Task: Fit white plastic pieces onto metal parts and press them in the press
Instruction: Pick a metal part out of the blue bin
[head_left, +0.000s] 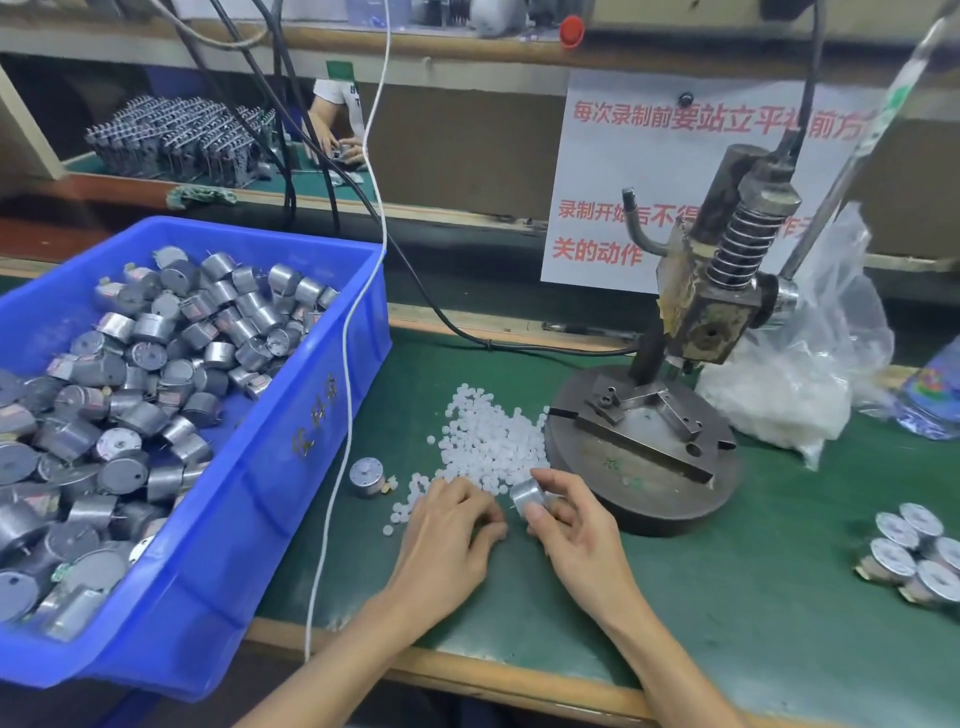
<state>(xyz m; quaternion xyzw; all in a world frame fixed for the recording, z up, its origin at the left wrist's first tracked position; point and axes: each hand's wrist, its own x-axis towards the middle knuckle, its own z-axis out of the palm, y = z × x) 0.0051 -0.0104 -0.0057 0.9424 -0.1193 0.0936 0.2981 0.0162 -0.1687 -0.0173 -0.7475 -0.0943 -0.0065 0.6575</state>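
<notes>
Left hand (447, 525) palm-down on the green mat (727, 571), fingers curled, tips at the 6 o'clock edge of the pile of white plastic pieces (488, 436); cannot tell whether a piece is pinched under them. Right hand (571, 530) just beside it at 3 o'clock, thumb and fingers curled round 1 metal part (527, 493), a small silver cylinder lying tilted, low over the mat; the 2 hands sit close together, not plainly touching.

White pile lies loose on the mat, spreading from the hands toward 12 o'clock; its 3 o'clock edge reaches the rim of the press base (644, 499).

Press (717, 291) stands at 2 o'clock of the hands; round dark base carrying a steel fixture, column behind, spring-wrapped ram above, lever rising toward 1 o'clock.

Loose part (367, 475) stands on the mat at 10 o'clock of the left hand, a few white pieces touching it.

Blue bin (260, 493) at 9 o'clock, heaped with binned parts (130, 389); white cable (348, 364) runs down past its right wall.

Cluster of parts (914, 556) at 3 o'clock near the frame edge, standing end-up.

Clear plastic bag (810, 374) at 3 o'clock of the press, white contents inside; paper sign (597, 171) with red characters behind the press.
</notes>
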